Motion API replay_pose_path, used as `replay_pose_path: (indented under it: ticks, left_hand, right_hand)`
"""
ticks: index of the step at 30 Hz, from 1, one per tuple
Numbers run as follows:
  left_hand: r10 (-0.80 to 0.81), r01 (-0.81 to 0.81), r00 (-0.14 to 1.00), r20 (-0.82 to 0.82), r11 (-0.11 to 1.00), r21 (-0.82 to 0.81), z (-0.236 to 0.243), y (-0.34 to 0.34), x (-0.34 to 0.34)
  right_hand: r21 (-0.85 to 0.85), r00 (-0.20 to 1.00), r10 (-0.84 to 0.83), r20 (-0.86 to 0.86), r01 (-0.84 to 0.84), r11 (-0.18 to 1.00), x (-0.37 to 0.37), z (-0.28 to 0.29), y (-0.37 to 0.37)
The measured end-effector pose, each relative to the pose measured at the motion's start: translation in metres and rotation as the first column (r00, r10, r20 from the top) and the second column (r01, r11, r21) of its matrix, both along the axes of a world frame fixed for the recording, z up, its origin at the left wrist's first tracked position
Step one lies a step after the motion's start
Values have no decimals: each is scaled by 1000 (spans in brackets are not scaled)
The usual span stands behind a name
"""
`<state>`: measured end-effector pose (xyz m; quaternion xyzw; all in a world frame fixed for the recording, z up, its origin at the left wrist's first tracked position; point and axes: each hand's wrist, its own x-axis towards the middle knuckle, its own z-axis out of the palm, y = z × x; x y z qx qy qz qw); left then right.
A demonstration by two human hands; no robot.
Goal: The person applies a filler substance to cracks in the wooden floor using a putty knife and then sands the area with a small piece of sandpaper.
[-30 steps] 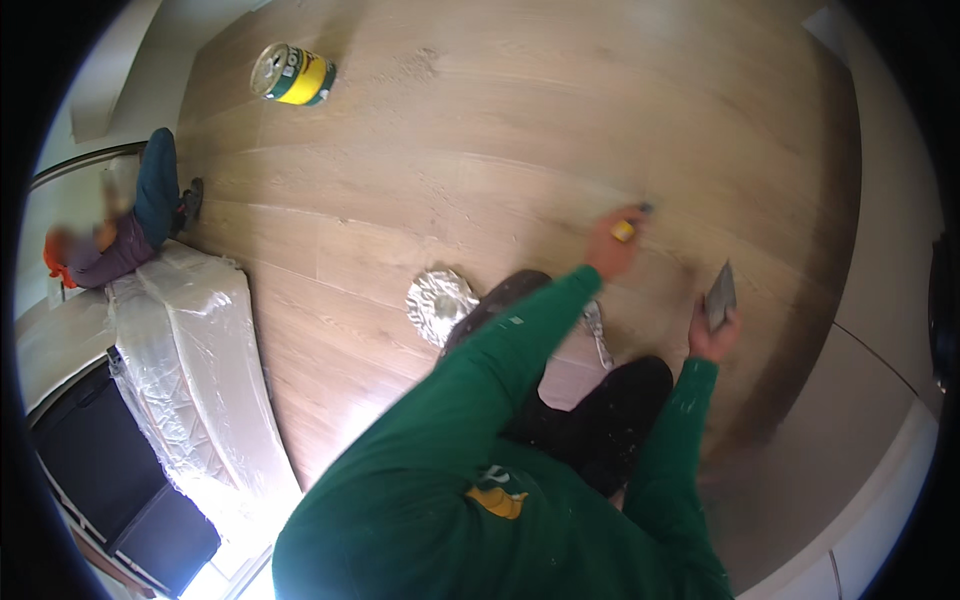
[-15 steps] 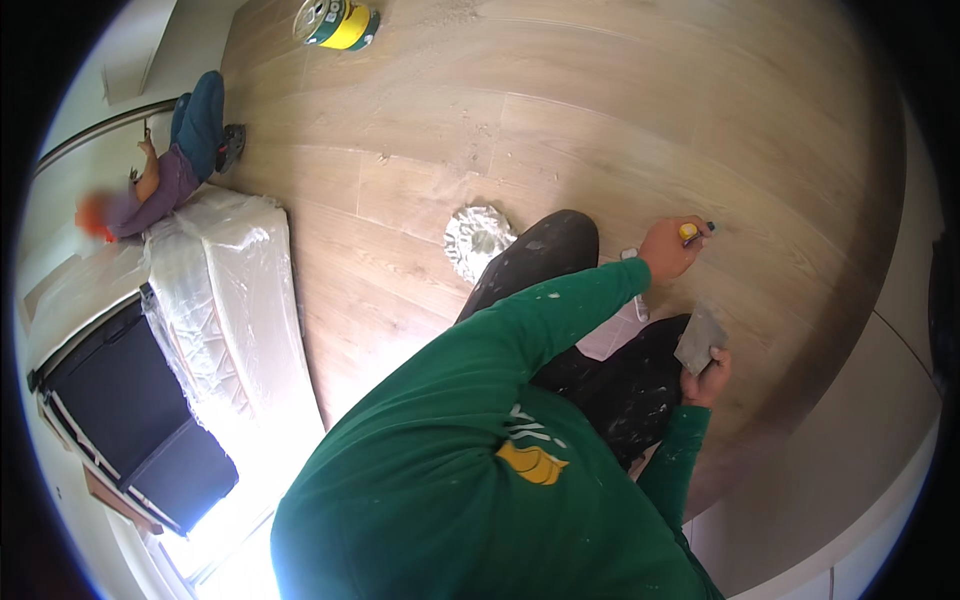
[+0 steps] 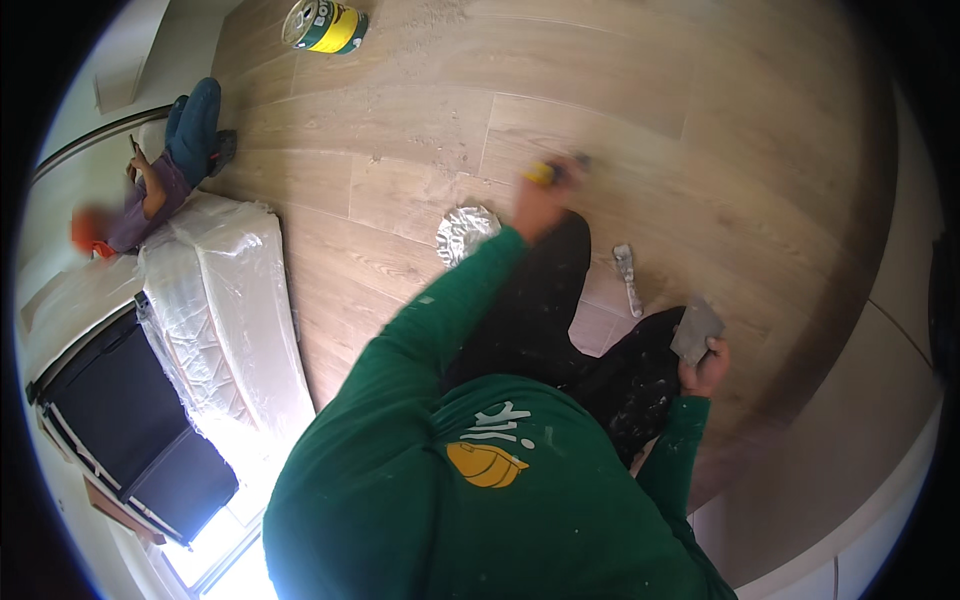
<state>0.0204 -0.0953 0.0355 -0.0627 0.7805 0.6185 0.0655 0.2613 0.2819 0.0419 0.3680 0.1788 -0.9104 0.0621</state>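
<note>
Above my left knee, my left hand is closed around a small tool with a yellow and dark body. Motion blurs it, so its exact kind does not show. My right hand grips a flat, grey, stiff-looking piece by its lower edge, beside my right knee. Close to my left forearm lies a round, crinkled silver foil-like thing on the floor. A narrow whitish-smeared tool rests on the floor between my knees.
The wood-look floor carries dust and crumbs. A green and yellow can stands at the far left. Left of me is a long thing wrapped in clear plastic, beside dark panels. Another person sits beyond it, holding something small.
My left hand has swung left with the yellow tool, away from my right hand and toward the foil-like thing. The whitish-smeared tool shows more fully. My right hand keeps its hold.
</note>
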Motion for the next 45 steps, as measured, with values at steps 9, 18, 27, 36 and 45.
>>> replay_pose_path:
  ticks: [9,18,27,36,45]
  left_hand:
    - [241,-257,960,-141,960,-110,-60,-146,-85]
    - [-85,70,982,-167,993,-94,10,-4,-35]
    - [-556,272,821,-133,584,-765,-53,-109,-12]
    - [-738,438,656,-159,543,-716,-103,-111,-11]
    - [-840,559,515,-168,479,-677,-113,-123,-3]
  right_hand:
    - [-22,1000,0,2,0,1000,-8,-1,-29]
    - [135,997,73,36,-77,988,-10,19,-16]
    - [555,869,427,251,-491,672,-208,0,-91]
    - [842,637,686,352,-536,66,-409,-48,-305]
    - [885,674,584,452,-419,-201,-372,-57,-360]
